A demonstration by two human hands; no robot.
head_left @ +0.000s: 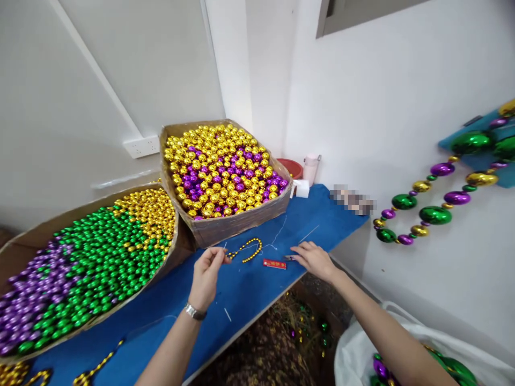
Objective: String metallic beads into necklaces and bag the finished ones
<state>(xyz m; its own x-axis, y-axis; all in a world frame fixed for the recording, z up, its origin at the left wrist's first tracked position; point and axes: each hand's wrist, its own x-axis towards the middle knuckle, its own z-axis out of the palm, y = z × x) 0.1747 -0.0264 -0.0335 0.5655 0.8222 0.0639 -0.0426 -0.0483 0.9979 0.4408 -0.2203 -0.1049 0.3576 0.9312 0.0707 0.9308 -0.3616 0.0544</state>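
My left hand [210, 264] is closed in a pinch on one end of a string of small gold beads [254, 254]. The rest of the string curves across the blue tabletop [257, 289]. A white thread [270, 246] trails near the beads. To the right, my right hand [314, 260] has its fingers bent over small metal thread snips [288, 258], whose tip shows beside the thumb. Between the hands lies a red packet [274, 264] with gold print. A thin needle-like stick [309, 234] rests beyond my right fingers.
Open boxes hold gold and purple balls [225, 177] and green, purple and gold beads [108, 257]. A pink bottle [310, 169] and red bowl [290, 167] stand behind. A large-bead necklace [434, 215] hangs at right, above a white sack [354, 348].
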